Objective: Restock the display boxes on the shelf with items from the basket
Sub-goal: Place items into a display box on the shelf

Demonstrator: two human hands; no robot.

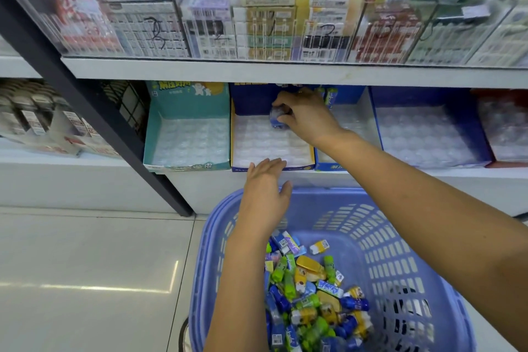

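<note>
Blue-and-clear small packet (277, 118), pinched by curled fingers of the right hand (307, 117), sits at the far end of the navy display box (251, 100). The left hand (264, 191), fingers straight and together, touches its near edge, above the blue basket (385, 237).

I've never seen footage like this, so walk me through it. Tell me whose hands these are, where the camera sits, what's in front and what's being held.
There is no machine here: a person works with bare hands, and the single picture comes from a camera worn on their head, looking forward and down. The right hand reaches into a dark blue display box on the shelf, its fingers pinching a small blue packet. The left hand, held flat, is at that box's front edge. Beside it a teal box shows only its clear plastic liner. Below stands a blue basket with mixed small packets.
</note>
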